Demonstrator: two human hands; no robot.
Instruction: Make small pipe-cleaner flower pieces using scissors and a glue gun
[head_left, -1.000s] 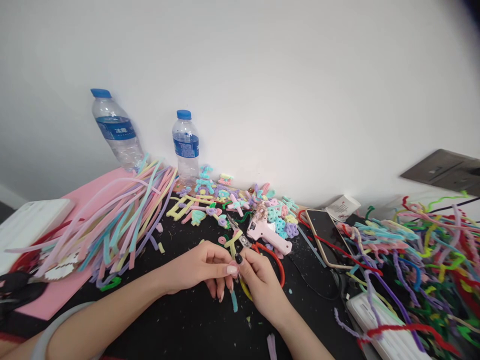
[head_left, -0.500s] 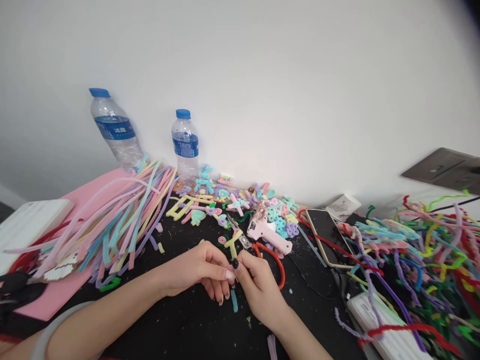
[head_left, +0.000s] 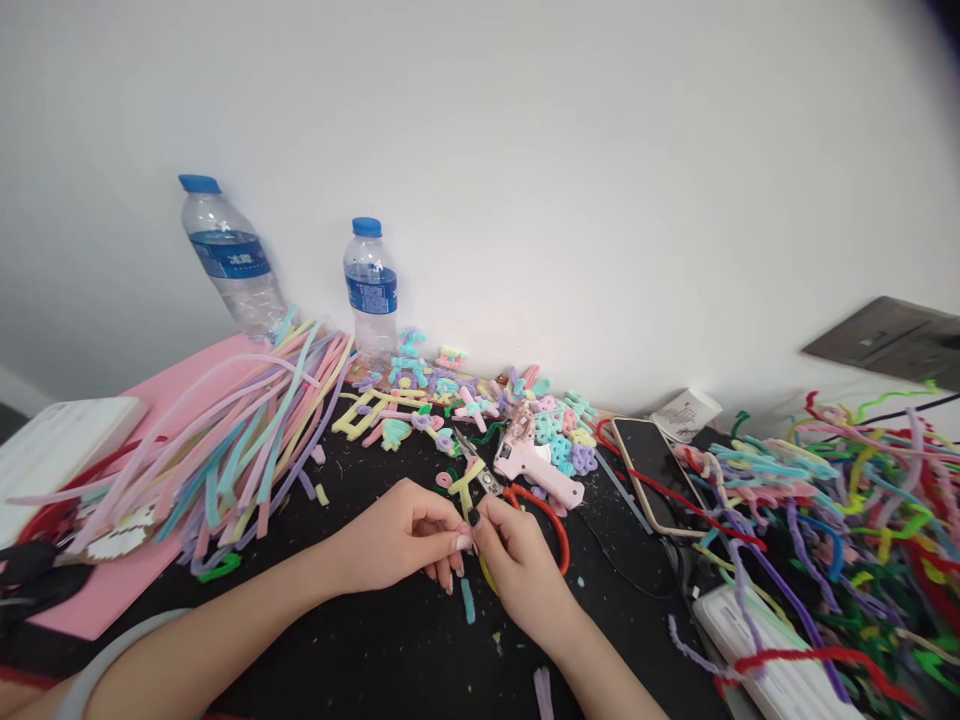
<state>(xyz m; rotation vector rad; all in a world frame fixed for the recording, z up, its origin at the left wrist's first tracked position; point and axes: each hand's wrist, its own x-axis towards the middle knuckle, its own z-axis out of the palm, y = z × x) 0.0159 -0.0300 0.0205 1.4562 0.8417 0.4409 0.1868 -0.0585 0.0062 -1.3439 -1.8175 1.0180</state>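
Note:
My left hand [head_left: 405, 540] and my right hand [head_left: 521, 560] meet at the fingertips above the black tabletop. Both have thumb and fingers pinched together; what lies between them is too small and hidden to make out. Just beyond the fingertips is a yellow pipe cleaner piece [head_left: 466, 485]. Beside my right hand lie scissors [head_left: 559, 535] with orange-red handles, partly covered by that hand. A short blue pipe cleaner piece [head_left: 468, 602] rests below the fingers. Behind the scissors lies a pink glue gun [head_left: 541, 472].
Small pipe cleaner shapes [head_left: 431, 385] line the wall. Long pastel pipe cleaners [head_left: 247, 430] lie left on a pink sheet [head_left: 97, 610]. Two water bottles [head_left: 371, 300] stand behind. At right are a phone [head_left: 656, 470], a white power strip [head_left: 772, 650] and tangled coloured pipe cleaners [head_left: 862, 530].
The fingertips have shifted slightly and still meet. A curved yellow strip now shows beneath my right hand. Everything else stays in place.

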